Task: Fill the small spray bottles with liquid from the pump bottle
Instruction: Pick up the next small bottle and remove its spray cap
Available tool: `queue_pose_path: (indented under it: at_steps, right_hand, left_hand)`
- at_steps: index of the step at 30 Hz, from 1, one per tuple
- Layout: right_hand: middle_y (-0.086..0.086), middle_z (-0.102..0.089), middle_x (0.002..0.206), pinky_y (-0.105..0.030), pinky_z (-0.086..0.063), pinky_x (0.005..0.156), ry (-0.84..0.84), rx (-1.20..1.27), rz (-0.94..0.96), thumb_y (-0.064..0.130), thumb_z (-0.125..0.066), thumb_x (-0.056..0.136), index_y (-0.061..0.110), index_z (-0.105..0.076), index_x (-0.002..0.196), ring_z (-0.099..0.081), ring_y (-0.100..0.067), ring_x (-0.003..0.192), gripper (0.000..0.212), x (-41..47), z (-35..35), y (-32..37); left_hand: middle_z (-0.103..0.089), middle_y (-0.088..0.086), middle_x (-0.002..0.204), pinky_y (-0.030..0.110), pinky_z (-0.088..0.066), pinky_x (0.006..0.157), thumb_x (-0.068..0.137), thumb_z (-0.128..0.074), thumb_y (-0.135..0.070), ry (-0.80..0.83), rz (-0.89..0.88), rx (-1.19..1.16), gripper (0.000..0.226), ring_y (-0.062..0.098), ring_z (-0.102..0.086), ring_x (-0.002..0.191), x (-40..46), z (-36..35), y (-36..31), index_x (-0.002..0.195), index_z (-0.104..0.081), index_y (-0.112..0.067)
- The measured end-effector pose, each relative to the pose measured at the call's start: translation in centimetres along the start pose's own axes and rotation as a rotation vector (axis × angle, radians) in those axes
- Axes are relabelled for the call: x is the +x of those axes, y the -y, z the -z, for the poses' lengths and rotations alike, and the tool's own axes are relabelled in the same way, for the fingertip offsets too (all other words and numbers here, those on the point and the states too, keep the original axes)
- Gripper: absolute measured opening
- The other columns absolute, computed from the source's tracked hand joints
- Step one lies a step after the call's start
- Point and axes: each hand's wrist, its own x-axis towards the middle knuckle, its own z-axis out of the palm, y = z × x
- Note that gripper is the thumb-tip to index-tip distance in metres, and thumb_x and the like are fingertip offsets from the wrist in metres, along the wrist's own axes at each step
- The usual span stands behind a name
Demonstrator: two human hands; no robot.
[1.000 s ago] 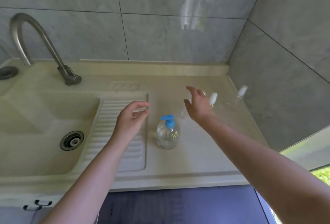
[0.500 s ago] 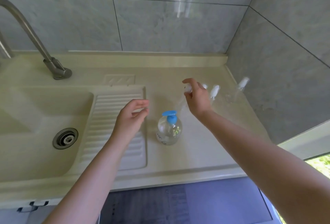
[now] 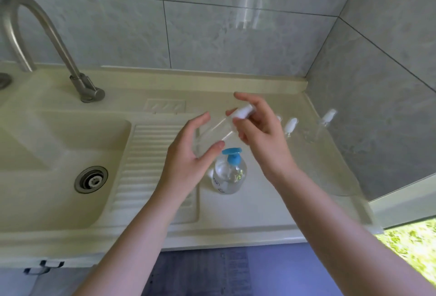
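The pump bottle (image 3: 230,174) stands on the bench (image 3: 259,213), near its front edge. Above it, the right hand (image 3: 262,128) now pinches a small spray bottle's (image 3: 219,130) white cap, lifted from the far row a second ago; the left hand (image 3: 188,154) has come up, fingers spread, cupping its clear body (uncapping looks next). Two spray bottles (image 3: 290,126) remain far right by the wall (image 3: 377,83); open bench lies right.

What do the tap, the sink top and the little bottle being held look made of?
Tap: brushed metal, probably stainless steel, with a dull grey sheen.
Sink top: smooth cream material with moulded ribs, maybe resin or plastic; hard to say.
Little bottle: clear, see-through body, likely plastic, with a matte white cap, held by the right hand.
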Motion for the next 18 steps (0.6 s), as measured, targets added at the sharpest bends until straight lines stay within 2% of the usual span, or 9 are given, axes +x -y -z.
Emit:
queue_pose_path:
  at_steps: [2,4,7,9,11,12,15,17,18]
  right_hand:
    - [-0.012,-0.070,0.100,-0.019,-0.045,0.065,0.060,0.023,-0.029,-0.003,-0.055,0.092,0.023,-0.061,0.122,-0.053,-0.009,0.070,0.040,-1.4,-0.6,0.2]
    - [-0.013,-0.069,0.103,-0.017,-0.046,0.065,0.065,0.041,-0.050,-0.001,-0.057,0.094,0.021,-0.061,0.124,-0.056,-0.006,0.070,0.037,-2.3,-1.2,0.4]
    - [-0.004,-0.066,0.108,-0.023,-0.050,0.066,-0.035,0.037,-0.144,0.022,-0.074,0.087,0.028,-0.060,0.122,-0.059,-0.011,0.067,0.038,-2.8,-1.7,0.4]
    - [0.004,-0.066,0.095,-0.030,-0.054,0.071,-0.126,-0.004,-0.184,0.028,-0.086,0.075,0.024,-0.064,0.107,-0.061,-0.013,0.070,0.039,-2.9,-1.9,0.4]
    - [0.003,-0.064,0.079,-0.032,-0.054,0.073,-0.171,0.017,-0.212,0.022,-0.090,0.069,0.016,-0.067,0.092,-0.062,-0.014,0.072,0.033,-2.9,-2.0,0.5]
    - [0.001,-0.063,0.077,-0.032,-0.055,0.074,-0.167,0.059,-0.238,0.018,-0.090,0.069,0.012,-0.069,0.092,-0.062,-0.014,0.072,0.032,-2.8,-1.9,0.6]
    - [-0.008,-0.071,0.094,-0.036,-0.056,0.089,-0.060,0.154,-0.293,0.013,-0.084,0.076,0.010,-0.073,0.108,-0.067,-0.016,0.084,0.034,-3.3,-1.5,0.5]
    - [-0.012,-0.072,0.114,-0.031,-0.054,0.089,0.030,0.146,-0.291,0.011,-0.074,0.085,0.017,-0.068,0.123,-0.068,-0.018,0.100,0.039,-3.6,-1.3,0.7]
    - [-0.009,-0.072,0.117,-0.031,-0.054,0.089,0.063,0.149,-0.297,0.012,-0.070,0.088,0.020,-0.063,0.130,-0.068,-0.020,0.107,0.043,-3.7,-1.2,0.9]
  left_hand:
    - [-0.059,-0.024,0.130,0.012,-0.038,0.101,0.086,-0.075,-0.026,0.040,0.007,-0.006,0.056,-0.009,-0.052,0.122,-0.8,-0.4,0.0,0.137,-0.051,-0.029]
    - [-0.066,-0.019,0.119,0.013,-0.044,0.090,0.086,-0.075,-0.022,0.035,0.028,-0.050,0.045,-0.003,-0.062,0.110,-1.7,-0.6,0.0,0.128,-0.058,-0.027]
    - [-0.071,-0.015,0.105,0.008,-0.044,0.080,0.085,-0.077,-0.018,-0.022,0.044,-0.077,0.032,-0.001,-0.066,0.097,-2.8,-0.6,-0.2,0.114,-0.064,-0.024]
    - [-0.070,-0.017,0.106,0.006,-0.043,0.080,0.083,-0.078,-0.017,-0.046,0.035,-0.067,0.033,-0.003,-0.065,0.098,-3.4,-0.5,-0.4,0.113,-0.064,-0.023]
    - [-0.071,-0.017,0.104,0.006,-0.043,0.080,0.085,-0.076,-0.016,-0.056,0.039,-0.083,0.032,-0.003,-0.065,0.098,-4.0,-0.6,-0.7,0.114,-0.065,-0.022]
    - [-0.071,-0.017,0.103,0.006,-0.043,0.080,0.086,-0.075,-0.017,-0.051,0.049,-0.104,0.029,-0.003,-0.066,0.097,-4.2,-0.7,-0.9,0.113,-0.065,-0.021]
    - [-0.072,-0.016,0.100,0.010,-0.046,0.079,0.091,-0.069,-0.022,-0.030,0.087,-0.141,0.023,0.000,-0.066,0.094,-5.0,-0.7,-1.1,0.113,-0.065,-0.023]
    - [-0.072,-0.016,0.101,0.010,-0.047,0.079,0.092,-0.068,-0.025,-0.024,0.107,-0.139,0.022,0.002,-0.066,0.095,-5.4,-0.6,-1.1,0.114,-0.065,-0.024]
    - [-0.072,-0.015,0.102,0.011,-0.047,0.079,0.092,-0.069,-0.025,-0.021,0.114,-0.137,0.023,0.003,-0.066,0.096,-5.6,-0.6,-1.1,0.114,-0.065,-0.024]
